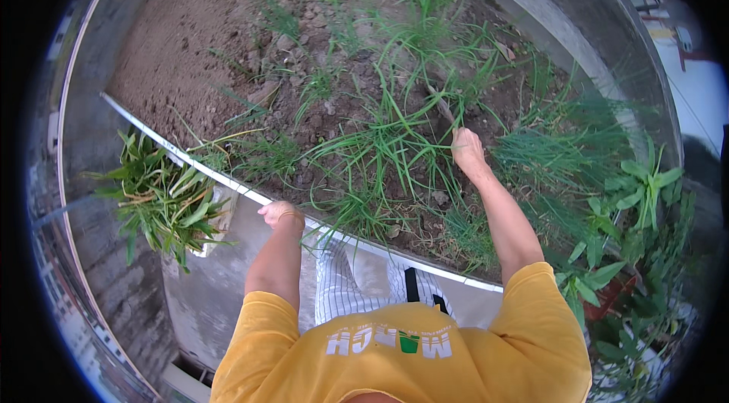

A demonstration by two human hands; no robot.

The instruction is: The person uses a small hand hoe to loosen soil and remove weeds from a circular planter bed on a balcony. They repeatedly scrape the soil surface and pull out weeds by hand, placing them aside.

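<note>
My right hand (469, 149) is closed around a narrow, grey-brown hand tool (441, 105). The tool slants away from my fist, low among green leaves over dark soil (332, 118); its exact kind cannot be told. Just left of that hand spreads a clump of long, thin-leaved green plants (393, 135), which look like chives or scallions. My left hand (282, 214) grips the white raised edge (239, 186) of the planting bed, its fingers partly hidden. Long leaves hang over this edge to the right of it.
A bundle of broad-leaved plants (162, 192) hangs outside the edge at left. Loose brown soil (171, 44) fills the upper left. A concrete wall (615, 21) curves around the far right side. Leafy plants (649, 181) crowd the right, near a reddish container (612, 297).
</note>
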